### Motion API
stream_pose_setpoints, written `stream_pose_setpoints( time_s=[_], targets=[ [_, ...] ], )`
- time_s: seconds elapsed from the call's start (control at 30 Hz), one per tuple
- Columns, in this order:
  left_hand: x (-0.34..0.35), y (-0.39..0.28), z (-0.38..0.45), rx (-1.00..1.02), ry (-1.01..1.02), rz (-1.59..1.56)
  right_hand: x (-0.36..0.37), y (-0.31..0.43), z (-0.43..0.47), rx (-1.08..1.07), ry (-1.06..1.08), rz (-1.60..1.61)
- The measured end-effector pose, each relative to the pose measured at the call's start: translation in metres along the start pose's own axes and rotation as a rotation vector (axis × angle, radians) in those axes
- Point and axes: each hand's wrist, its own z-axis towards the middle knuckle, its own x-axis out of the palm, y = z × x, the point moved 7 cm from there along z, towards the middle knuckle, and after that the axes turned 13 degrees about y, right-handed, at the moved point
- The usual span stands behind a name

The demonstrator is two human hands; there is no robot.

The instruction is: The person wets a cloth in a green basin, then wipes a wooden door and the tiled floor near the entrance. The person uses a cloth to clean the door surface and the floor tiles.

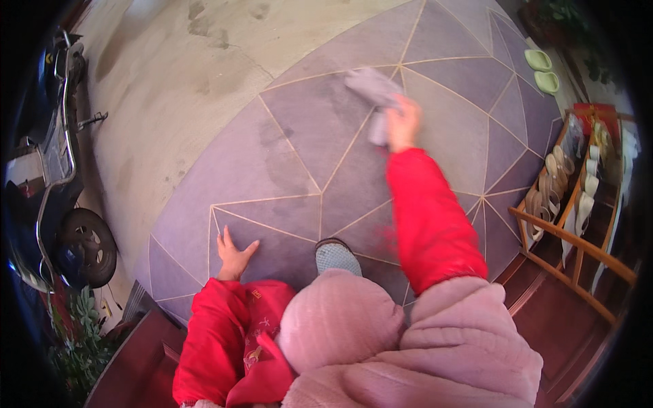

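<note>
My right hand (403,122) grips a pale grey cloth (371,85), blurred by motion, over the purple mat (301,148) with gold triangle lines. One loose end of the cloth hangs beside the wrist. Darker patches mark the mat's surface to the left of the cloth. My left hand (233,254) has its fingers spread, holds nothing, and is over the near left part of the mat; whether it touches the mat I cannot tell. Red sleeves cover both forearms. A light blue shoe (336,257) shows below my pink-clad knee.
A wooden shoe rack (571,239) with several pairs of shoes stands at the right. Pale green slippers (546,71) lie beyond it. On the left is a parked scooter (56,168) on the concrete floor (168,97), with a leafy plant (76,331) near the dark red door panel (137,362).
</note>
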Motion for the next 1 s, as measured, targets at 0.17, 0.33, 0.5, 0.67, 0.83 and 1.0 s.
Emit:
stream_pose_setpoints(
  time_s=[0.17,0.33,0.5,0.67,0.83,1.0],
  targets=[
    [0.036,-0.004,0.01,-0.285,0.311,-0.133,-0.191,-0.225,-0.053,0.464,-0.172,-0.552],
    [0.04,0.006,0.011,-0.333,0.353,-0.186,-0.157,-0.208,-0.003,0.906,-0.114,-0.842],
    [0.038,-0.001,0.012,-0.345,0.397,-0.211,-0.067,-0.112,0.056,0.537,-0.117,-0.731],
    [0.037,0.005,0.007,-0.339,0.449,-0.264,0.07,0.028,0.011,-0.033,0.057,-0.527],
    [0.026,0.014,0.003,-0.243,0.429,-0.292,0.191,0.161,-0.112,-0.036,0.328,-0.324],
    [0.013,-0.017,-0.01,-0.012,0.433,-0.458,0.302,0.197,-0.04,0.397,0.43,0.912]
  ],
)
